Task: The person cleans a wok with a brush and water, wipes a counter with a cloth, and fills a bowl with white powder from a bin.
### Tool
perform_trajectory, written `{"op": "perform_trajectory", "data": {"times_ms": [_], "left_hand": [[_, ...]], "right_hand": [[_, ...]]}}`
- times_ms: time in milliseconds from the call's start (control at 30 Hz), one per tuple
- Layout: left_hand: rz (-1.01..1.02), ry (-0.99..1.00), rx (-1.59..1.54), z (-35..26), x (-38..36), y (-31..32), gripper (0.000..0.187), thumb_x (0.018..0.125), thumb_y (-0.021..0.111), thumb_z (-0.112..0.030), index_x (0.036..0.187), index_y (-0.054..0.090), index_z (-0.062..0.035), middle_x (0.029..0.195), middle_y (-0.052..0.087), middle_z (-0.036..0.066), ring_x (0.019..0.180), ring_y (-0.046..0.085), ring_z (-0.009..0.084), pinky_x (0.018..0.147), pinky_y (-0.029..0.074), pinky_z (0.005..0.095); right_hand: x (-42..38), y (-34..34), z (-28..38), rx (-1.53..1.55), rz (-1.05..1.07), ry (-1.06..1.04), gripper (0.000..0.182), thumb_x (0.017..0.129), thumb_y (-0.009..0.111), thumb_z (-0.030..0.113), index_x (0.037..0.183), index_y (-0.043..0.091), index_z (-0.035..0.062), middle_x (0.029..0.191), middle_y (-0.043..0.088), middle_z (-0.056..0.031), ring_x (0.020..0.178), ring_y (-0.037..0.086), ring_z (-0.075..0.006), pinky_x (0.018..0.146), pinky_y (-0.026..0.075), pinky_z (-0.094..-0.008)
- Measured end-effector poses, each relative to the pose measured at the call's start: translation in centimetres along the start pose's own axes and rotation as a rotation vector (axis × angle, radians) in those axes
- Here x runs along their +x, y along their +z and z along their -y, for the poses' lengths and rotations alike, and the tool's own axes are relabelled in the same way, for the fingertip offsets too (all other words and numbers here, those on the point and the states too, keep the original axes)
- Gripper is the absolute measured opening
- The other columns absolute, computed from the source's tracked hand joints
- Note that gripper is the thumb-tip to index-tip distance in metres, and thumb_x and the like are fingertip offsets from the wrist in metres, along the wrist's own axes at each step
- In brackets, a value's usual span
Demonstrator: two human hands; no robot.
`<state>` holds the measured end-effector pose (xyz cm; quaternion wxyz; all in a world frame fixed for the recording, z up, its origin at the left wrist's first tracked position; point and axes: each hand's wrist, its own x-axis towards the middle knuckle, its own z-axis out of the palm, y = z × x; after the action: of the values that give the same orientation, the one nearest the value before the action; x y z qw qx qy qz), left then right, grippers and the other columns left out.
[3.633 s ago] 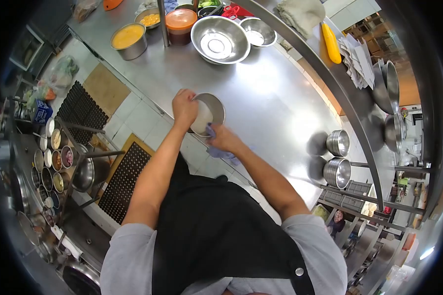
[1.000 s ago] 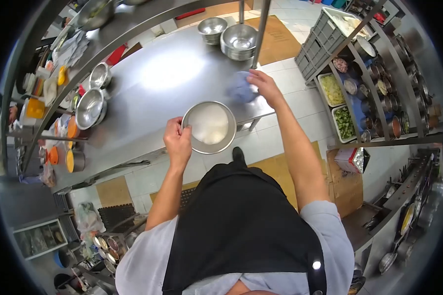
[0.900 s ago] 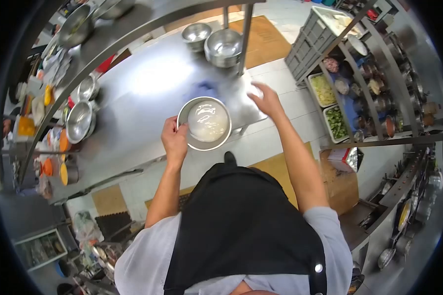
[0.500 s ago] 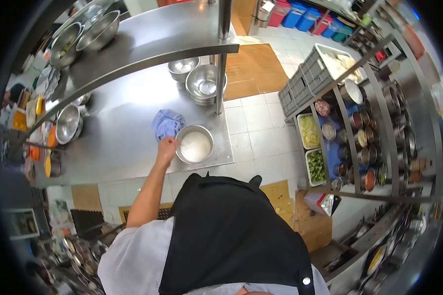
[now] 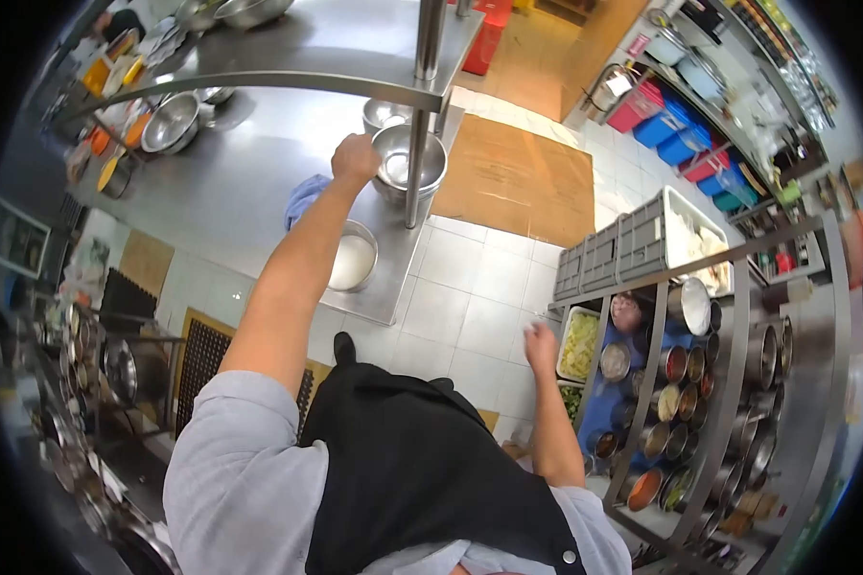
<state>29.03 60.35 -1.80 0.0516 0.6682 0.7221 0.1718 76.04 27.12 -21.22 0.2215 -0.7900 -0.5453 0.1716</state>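
Note:
My left hand (image 5: 356,158) reaches over the steel counter, its fingers closed at the left rim of a stacked metal bowl (image 5: 395,171). Below that forearm stands a round metal pot (image 5: 353,261) holding a white, cloudy content, partly covered by the arm. A crumpled blue cloth (image 5: 303,199) lies left of the forearm. My right hand (image 5: 540,347) hangs over the floor beside the rack, fingers curled in, with nothing visible in it. Closest to it is a tray of chopped yellow-green vegetable (image 5: 579,347).
A shelf bar and post (image 5: 420,134) stand in front of the bowls. On the right, a metal rack (image 5: 647,383) carries several food containers, with a grey crate (image 5: 612,251) beyond. Cardboard (image 5: 513,177) covers the floor ahead. Another metal bowl (image 5: 171,125) sits far left.
My left hand has left the pot's rim and moved forward to the stacked bowls. My right hand has come into view by the rack. The view has turned to the right.

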Motion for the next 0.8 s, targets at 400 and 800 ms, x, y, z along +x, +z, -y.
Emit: {"op": "perform_trajectory", "data": {"times_ms": [400, 800], "left_hand": [[0.169, -0.400, -1.175, 2.6, -3.2, 0.0, 0.045, 0.090, 0.075, -0.027, 0.120, 0.064, 0.0046, 0.107, 0.073, 0.023, 0.089, 0.077, 0.0264, 0.072, 0.061, 0.0367], [0.027, -0.420, -0.938, 26.4, -42.0, -2.5, 0.035, 0.091, 0.079, -0.042, 0.098, 0.065, -0.0107, 0.091, 0.068, 0.003, 0.080, 0.062, 0.0125, 0.072, 0.053, 0.0312]], "right_hand": [[-3.3, 8.1, 37.0, -0.067, 0.410, -0.622, 0.042, 0.082, 0.081, 0.032, 0.119, 0.069, 0.0175, 0.147, 0.046, -0.0352, 0.110, 0.068, -0.0449, 0.087, 0.059, -0.0468], [-14.7, 8.4, 41.9, 0.002, 0.228, -1.110, 0.024, 0.075, 0.084, 0.015, 0.097, 0.077, 0.0098, 0.138, 0.056, -0.0287, 0.116, 0.066, -0.0415, 0.090, 0.058, -0.0464]]}}
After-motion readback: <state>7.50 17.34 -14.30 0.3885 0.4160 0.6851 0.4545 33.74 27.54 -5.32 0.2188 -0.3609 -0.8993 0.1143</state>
